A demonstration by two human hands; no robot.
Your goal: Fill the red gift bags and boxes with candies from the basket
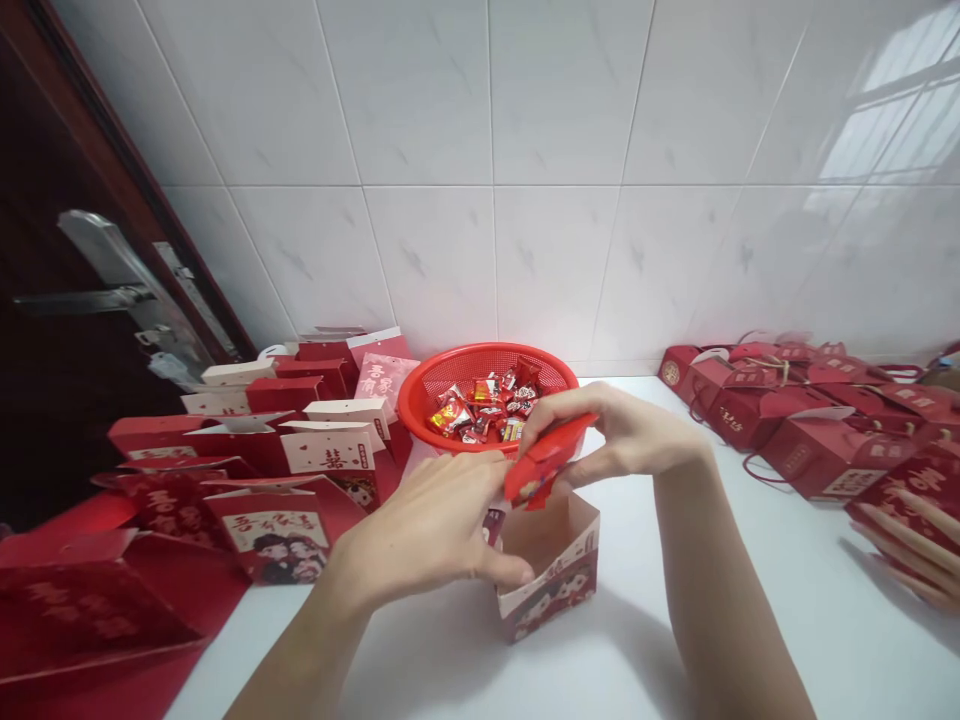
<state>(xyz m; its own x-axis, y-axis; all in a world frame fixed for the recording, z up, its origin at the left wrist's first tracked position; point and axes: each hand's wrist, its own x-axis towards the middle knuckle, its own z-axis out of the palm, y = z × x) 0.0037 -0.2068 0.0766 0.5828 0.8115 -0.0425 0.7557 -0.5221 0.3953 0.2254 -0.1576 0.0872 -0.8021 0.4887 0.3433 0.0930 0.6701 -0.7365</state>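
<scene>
An open gift box (559, 590), red and white with printed figures, stands upright on the white table in front of me. My left hand (431, 530) grips its left side, the thumb over the near rim. The far fingers of that hand are partly hidden. Over the box opening, my right hand (615, 435) pinches a shiny red snack packet (547, 460), tilted, between thumb and fingers. A small dark wrapped piece (493, 525) shows between my left hand and the box; I cannot tell whether it is held. Just behind my hands sits a red plastic basket (416, 405) with wrapped candies (487, 405).
Several unfolded-top gift boxes (274, 530) crowd the left. Boxes with closed tops and cord handles (806, 425) are grouped at the right. Another person's hand (915, 550) touches a red box at the right edge. A tiled wall (555, 260) borders the table (420, 670) behind.
</scene>
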